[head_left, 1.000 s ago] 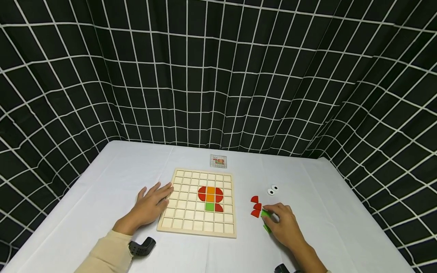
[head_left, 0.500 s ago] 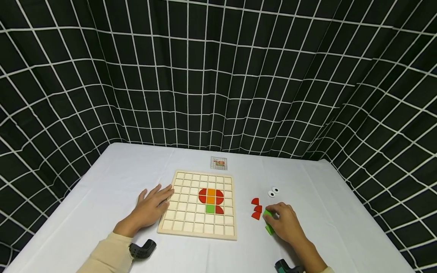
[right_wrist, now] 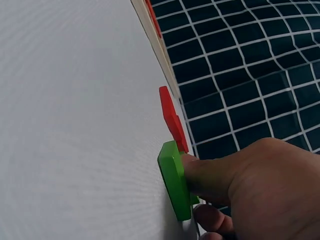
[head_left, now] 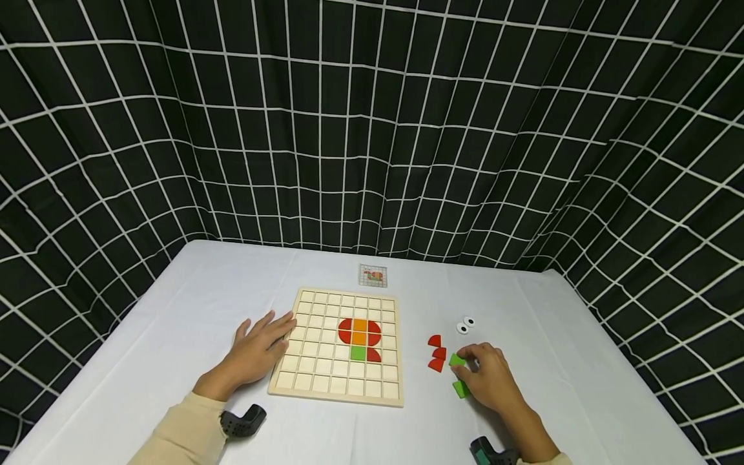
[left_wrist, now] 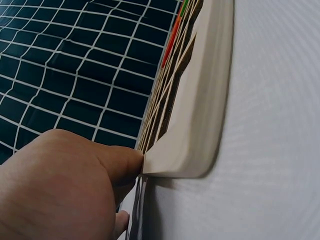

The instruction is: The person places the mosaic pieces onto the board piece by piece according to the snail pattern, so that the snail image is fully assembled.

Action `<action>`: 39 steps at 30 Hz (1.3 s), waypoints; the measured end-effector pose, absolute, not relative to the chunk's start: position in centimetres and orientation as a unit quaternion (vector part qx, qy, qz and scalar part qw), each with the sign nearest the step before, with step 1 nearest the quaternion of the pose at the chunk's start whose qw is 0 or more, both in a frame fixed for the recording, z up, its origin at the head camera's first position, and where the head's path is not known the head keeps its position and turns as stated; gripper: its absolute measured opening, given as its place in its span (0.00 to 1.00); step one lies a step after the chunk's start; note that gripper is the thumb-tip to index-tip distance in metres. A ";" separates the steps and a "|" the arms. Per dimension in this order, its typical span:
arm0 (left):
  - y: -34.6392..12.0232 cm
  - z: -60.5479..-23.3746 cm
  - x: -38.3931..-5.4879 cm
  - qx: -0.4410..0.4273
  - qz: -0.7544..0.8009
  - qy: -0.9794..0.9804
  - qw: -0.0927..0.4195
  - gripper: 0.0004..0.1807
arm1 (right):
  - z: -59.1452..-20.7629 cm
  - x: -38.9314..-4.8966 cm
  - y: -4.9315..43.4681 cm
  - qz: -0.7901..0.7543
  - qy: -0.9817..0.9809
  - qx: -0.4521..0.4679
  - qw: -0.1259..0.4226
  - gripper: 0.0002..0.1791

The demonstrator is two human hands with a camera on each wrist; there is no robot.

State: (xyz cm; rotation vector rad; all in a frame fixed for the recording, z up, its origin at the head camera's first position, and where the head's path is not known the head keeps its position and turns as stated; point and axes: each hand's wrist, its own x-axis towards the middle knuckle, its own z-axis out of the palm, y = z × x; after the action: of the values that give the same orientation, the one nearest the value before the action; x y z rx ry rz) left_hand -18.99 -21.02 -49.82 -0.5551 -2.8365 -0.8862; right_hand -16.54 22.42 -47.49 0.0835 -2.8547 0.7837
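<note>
Over the past second, the right hand (head_left: 488, 378) and the far green tile (head_left: 456, 360) it pinches have shifted slightly rightward, away from the red quarter-circle tiles (head_left: 439, 353), and the near green tile (head_left: 460, 389) has moved rightward too.

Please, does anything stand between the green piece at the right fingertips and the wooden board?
Yes: three red pieces lie on the table, between the green piece at the right hand and the board. They look low, so lifting over them should probably work.
</note>
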 end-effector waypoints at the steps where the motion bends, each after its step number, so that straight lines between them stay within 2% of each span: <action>1: -21.0 -49.8 -19.0 -0.183 -0.293 -0.936 0.060 0.23 | -47.5 -16.6 22.4 0.264 -0.959 0.031 0.093 0.12; 10: -21.1 -49.9 -19.1 -0.182 -0.293 -0.937 0.061 0.23 | -47.1 -16.3 22.2 0.292 -0.933 0.085 0.193 0.15; 20: -21.2 -49.8 -19.1 -0.184 -0.297 -0.935 0.062 0.23 | -44.6 -16.2 19.4 0.323 -0.889 0.188 0.263 0.17; 27: -21.1 -49.8 -19.1 -0.185 -0.300 -0.934 0.061 0.23 | -43.4 -16.4 17.0 0.330 -0.870 0.236 0.281 0.18; 39: -21.0 -49.8 -19.0 -0.183 -0.302 -0.934 0.059 0.23 | -42.3 -16.5 12.6 0.358 -0.863 0.255 0.250 0.17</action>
State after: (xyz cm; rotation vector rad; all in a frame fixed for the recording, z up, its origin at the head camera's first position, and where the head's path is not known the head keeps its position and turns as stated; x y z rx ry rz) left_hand -19.04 -21.04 -49.82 -0.5532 -2.8274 -0.9160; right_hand -16.48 12.60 -42.27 0.6939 -2.3500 0.9747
